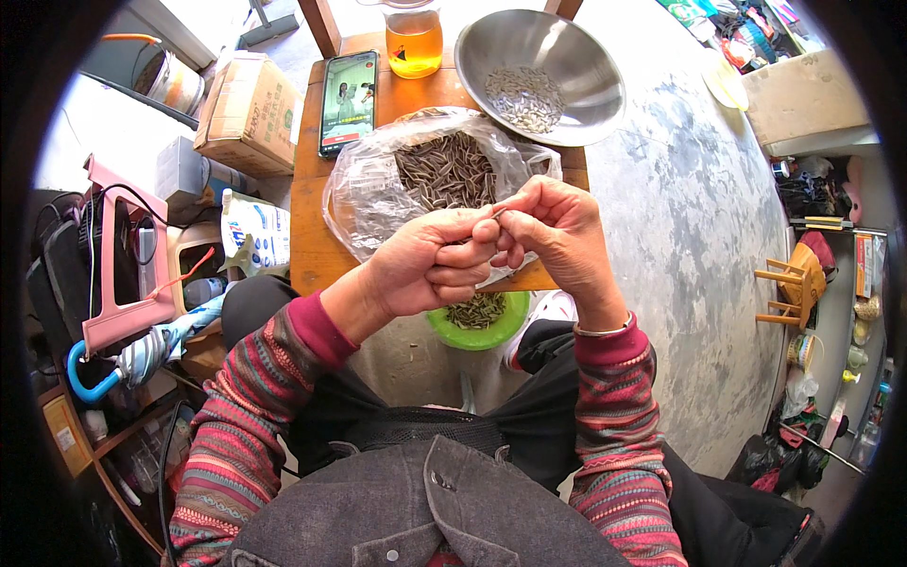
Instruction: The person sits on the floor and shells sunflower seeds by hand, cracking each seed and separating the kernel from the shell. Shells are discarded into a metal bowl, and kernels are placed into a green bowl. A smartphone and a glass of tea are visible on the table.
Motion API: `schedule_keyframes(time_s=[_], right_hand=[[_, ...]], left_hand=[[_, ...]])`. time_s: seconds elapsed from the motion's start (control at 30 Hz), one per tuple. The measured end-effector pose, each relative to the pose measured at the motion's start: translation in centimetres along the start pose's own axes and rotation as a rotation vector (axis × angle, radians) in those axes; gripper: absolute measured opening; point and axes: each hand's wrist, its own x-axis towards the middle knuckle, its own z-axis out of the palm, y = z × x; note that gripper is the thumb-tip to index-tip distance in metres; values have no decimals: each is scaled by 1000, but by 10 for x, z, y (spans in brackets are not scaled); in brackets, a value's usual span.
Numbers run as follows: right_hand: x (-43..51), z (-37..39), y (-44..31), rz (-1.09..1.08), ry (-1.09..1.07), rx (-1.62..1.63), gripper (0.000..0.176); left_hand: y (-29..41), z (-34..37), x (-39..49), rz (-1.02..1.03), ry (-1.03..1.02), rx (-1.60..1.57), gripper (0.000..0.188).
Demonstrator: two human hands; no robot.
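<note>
My left hand (439, 259) and my right hand (556, 227) meet above the near edge of a wooden stool-like table (312, 244). Between their fingertips they pinch one small sunflower seed (499, 212), partly hidden by the fingers. Just beyond lies an opened clear plastic bag (361, 188) with many dark striped sunflower seeds (450, 170) in it. A stainless steel bowl (592, 78) at the back right contains pale shelled kernels (528, 99). Below the table edge, a green plastic basin (514, 333) holds seed shells (478, 310).
A smartphone (348, 103) with a lit screen and a glass of amber liquid (414, 49) stand at the table's back left. Cardboard box (248, 113), pink plastic frame (131, 283) and blue-handled umbrella (142, 358) crowd the left. Small wooden stool (790, 290) and shelves are at right.
</note>
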Motion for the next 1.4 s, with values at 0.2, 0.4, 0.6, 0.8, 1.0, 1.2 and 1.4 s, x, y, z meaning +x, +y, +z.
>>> schedule_keyframes(time_s=[0.2, 0.4, 0.6, 0.8, 1.0, 1.2, 1.4], right_hand=[[5, 3, -3, -10, 10, -75, 6], [13, 4, 0, -23, 43, -76, 8], [20, 6, 8, -83, 117, -60, 12], [26, 19, 19, -158, 197, -72, 16], [20, 18, 18, -118, 167, 67, 14], [-5, -7, -10, 241, -231, -232, 8], [-15, -22, -4, 277, -326, -496, 15]], left_hand=[[4, 2, 0, -26, 71, 27, 27], [7, 3, 1, 4, 95, 84, 28], [6, 11, 7, 280, 370, 685, 25], [-3, 0, 13, 729, 528, 1267, 25], [8, 4, 11, 656, 523, 853, 26], [9, 5, 10, 442, 379, 536, 26], [8, 3, 13, 354, 330, 513, 25]])
